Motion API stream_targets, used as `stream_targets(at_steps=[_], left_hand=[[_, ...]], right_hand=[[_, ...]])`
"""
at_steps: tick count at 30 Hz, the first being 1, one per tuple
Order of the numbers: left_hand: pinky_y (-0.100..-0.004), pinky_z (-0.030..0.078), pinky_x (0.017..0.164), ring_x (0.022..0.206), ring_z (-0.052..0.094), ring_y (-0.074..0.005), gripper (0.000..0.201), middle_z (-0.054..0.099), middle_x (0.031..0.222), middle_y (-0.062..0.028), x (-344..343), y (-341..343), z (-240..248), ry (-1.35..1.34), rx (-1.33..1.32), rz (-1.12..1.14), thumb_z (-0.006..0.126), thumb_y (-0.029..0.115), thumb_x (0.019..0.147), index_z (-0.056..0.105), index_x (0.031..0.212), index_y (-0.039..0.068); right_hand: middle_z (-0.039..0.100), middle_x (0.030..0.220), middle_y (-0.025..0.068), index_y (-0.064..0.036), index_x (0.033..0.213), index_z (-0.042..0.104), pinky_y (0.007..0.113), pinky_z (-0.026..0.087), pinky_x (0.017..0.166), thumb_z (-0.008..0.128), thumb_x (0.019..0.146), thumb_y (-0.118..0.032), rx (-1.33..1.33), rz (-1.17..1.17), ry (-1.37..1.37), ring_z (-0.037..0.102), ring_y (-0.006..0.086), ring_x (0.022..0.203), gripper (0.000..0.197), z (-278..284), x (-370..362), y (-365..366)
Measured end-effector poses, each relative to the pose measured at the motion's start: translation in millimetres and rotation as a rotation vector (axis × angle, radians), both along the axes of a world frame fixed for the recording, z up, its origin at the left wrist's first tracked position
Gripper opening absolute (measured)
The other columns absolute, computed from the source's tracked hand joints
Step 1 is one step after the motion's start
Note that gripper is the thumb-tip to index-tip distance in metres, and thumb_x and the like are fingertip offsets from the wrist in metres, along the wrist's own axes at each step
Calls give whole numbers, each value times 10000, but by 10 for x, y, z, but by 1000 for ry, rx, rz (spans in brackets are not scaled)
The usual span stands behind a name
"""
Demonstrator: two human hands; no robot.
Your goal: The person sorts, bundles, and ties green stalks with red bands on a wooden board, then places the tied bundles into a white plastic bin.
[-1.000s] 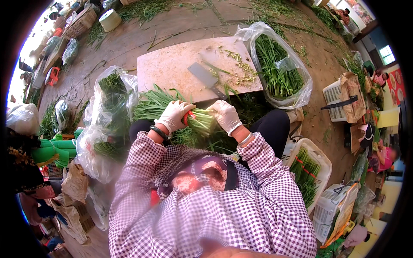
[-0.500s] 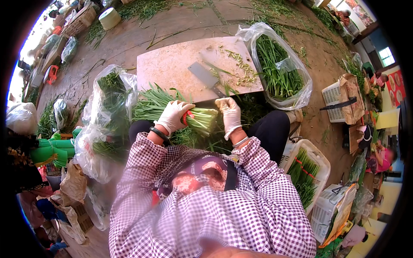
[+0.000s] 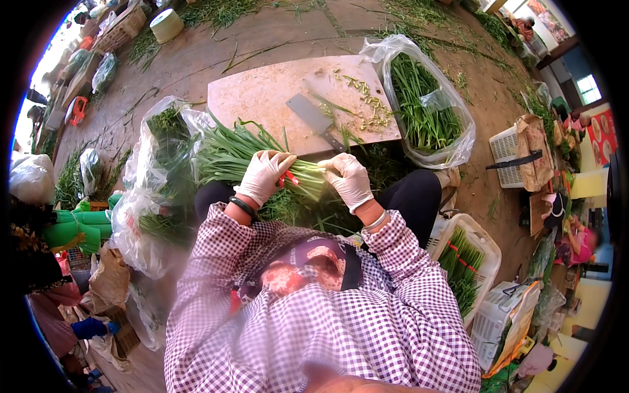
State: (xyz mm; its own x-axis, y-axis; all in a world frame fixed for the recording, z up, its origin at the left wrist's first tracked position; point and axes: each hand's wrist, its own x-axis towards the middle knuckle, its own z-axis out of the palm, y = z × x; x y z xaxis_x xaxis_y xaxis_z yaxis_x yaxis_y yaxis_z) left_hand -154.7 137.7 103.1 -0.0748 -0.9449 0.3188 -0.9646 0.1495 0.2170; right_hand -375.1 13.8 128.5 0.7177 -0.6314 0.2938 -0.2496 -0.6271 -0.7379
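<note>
My gloved left hand (image 3: 265, 177) is wrapped round a bunch of garlic chives (image 3: 229, 152), bound with a red band (image 3: 288, 177). The long green leaves fan out to the left, and the pale cut stems point right. At the stem end, my gloved right hand (image 3: 347, 179) pinches one or a few stems at the bunch's upper edge; its fingertips touch them. Just beyond my hands, a cleaver (image 3: 309, 114) lies flat on a pale pink board (image 3: 252, 95), among chopped stem bits (image 3: 370, 105).
A clear plastic bag of chives (image 3: 422, 108) stands right of the board; a bag of greens (image 3: 167, 137) stands left. Near my right knee sits a white basket (image 3: 488, 262) with banded bunches. White crates (image 3: 508, 147) stand farther right. Loose greens lie on the floor.
My right hand has moved from just off the stem end to pinch stems at the bunch's top edge. The leaves have spread upward over the board. My left hand keeps its grip.
</note>
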Motion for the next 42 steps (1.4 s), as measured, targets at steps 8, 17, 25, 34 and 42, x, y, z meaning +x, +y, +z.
stream_targets(at_steps=[8, 17, 25, 34, 42], left_hand=[[-423, 428, 947, 1070, 561, -282, 645, 612, 1170, -54, 11, 29, -92, 38, 39, 12, 754, 160, 631, 561, 1246, 124], [-429, 430, 937, 1070, 561, -274, 664, 605, 1174, -55, 2, 33, -49, 24, 11, 56, 756, 159, 632, 545, 1260, 111], [-416, 429, 943, 1083, 552, -251, 608, 586, 1211, -41, -30, 11, -105, -181, -51, 94, 705, 144, 698, 532, 1281, 113], [-406, 433, 936, 1073, 551, -243, 584, 587, 1195, -35, -74, 29, -110, -206, -49, 91, 681, 146, 717, 532, 1281, 119], [-408, 438, 925, 1047, 565, -248, 545, 597, 1174, -36, -58, 38, -158, -188, -21, 58, 670, 147, 728, 544, 1257, 117]], right_hand=[[602, 822, 56, -41, 869, 662, 305, 501, 729, 709, 829, -64, 201, -46, -152, 612, 192, 786, 66, -163, 118, 30], [612, 769, -18, -47, 820, 630, 230, 442, 641, 669, 921, -99, 689, -156, -389, 512, 58, 680, 120, -386, 33, -200], [589, 880, 57, -70, 925, 676, 321, 497, 716, 790, 719, -74, 167, -15, -119, 600, 205, 779, 236, 38, 42, -33], [627, 827, 90, -92, 861, 673, 389, 497, 726, 716, 787, -127, 176, -77, -29, 619, 291, 817, 92, -207, 98, -20], [634, 833, 105, -50, 858, 654, 330, 496, 744, 674, 862, -108, 101, -128, 41, 616, 256, 801, 62, -313, 225, -37]])
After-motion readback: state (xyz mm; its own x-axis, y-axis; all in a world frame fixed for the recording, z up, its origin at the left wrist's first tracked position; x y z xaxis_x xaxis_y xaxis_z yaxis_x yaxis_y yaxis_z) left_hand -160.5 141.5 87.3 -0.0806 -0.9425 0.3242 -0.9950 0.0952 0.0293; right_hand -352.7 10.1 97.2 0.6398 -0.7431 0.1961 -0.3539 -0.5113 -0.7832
